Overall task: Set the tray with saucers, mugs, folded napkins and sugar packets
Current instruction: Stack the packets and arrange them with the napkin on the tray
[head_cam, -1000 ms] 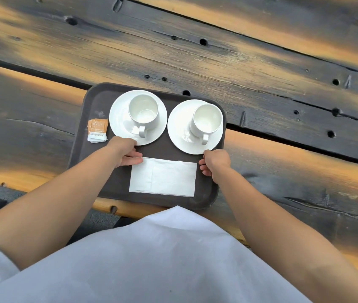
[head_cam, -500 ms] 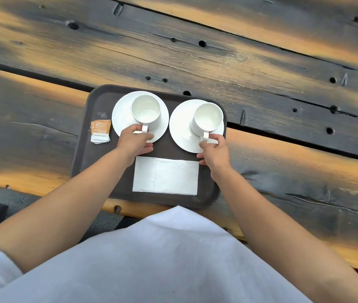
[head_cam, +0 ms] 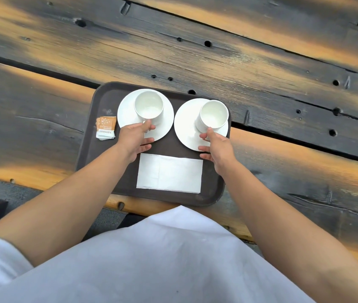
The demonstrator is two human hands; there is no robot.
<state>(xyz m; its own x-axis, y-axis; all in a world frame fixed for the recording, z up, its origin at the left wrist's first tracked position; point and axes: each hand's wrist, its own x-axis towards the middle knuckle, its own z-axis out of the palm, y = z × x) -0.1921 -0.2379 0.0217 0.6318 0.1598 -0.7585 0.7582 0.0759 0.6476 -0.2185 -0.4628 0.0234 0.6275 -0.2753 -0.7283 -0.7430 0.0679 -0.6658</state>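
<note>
**Both hands at the mugs on the set tray**

The left mug (head_cam: 149,108) stands upright on the left saucer (head_cam: 125,110), and the right mug (head_cam: 214,115) stands on the right saucer (head_cam: 186,130). The two saucers lie side by side along the far half of the dark brown tray (head_cam: 99,154).

The left hand (head_cam: 133,138) reaches to the near side of the left mug. Its upper fingertips pinch at the handle, and its other fingers lie loosely spread over the saucer's rim. The right hand (head_cam: 216,147) has one fingertip against the near side of the right mug. The handle is hidden behind that hand, so I cannot tell whether it grips; the remaining fingers are spread apart.

A folded white napkin (head_cam: 169,173) lies flat on the tray's near half, between the two wrists. A small stack of orange-and-white sugar packets (head_cam: 106,127) sits at the tray's left edge, just beside the left saucer.

The tray rests on a weathered plank table (head_cam: 261,68), at its near edge. A pale apron (head_cam: 162,259) fills the foreground.
</note>
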